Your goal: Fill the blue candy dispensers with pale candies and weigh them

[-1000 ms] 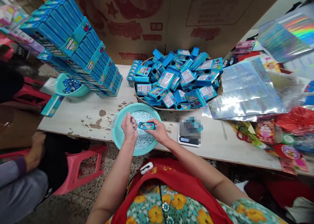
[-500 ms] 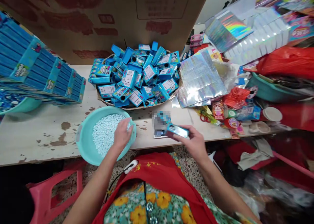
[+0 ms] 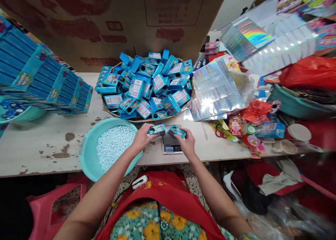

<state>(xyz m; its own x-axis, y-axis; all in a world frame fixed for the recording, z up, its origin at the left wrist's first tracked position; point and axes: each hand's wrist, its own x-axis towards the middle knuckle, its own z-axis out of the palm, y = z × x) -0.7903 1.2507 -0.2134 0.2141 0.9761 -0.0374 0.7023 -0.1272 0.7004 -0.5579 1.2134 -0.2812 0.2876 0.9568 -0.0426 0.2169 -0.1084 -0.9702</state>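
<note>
My left hand is closed on a small blue candy box with a dark round spot on its top, just left of a small digital scale. A second blue candy box is pinched in my right hand over the scale's back part. The two boxes are close together but apart. To the left, a turquoise basin holds many small pale blue candies. Behind my hands stands a wide basket heaped with similar blue candy boxes.
Stacked blue display boxes rise at the left, over another turquoise basin. A large cardboard carton stands behind the basket. Silvery holographic sheets, a red bag and a beige cup crowd the right side.
My left hand has left the candies in the basin, moved right and now holds a blue box. My right hand has moved left, bringing its box over the scale.
</note>
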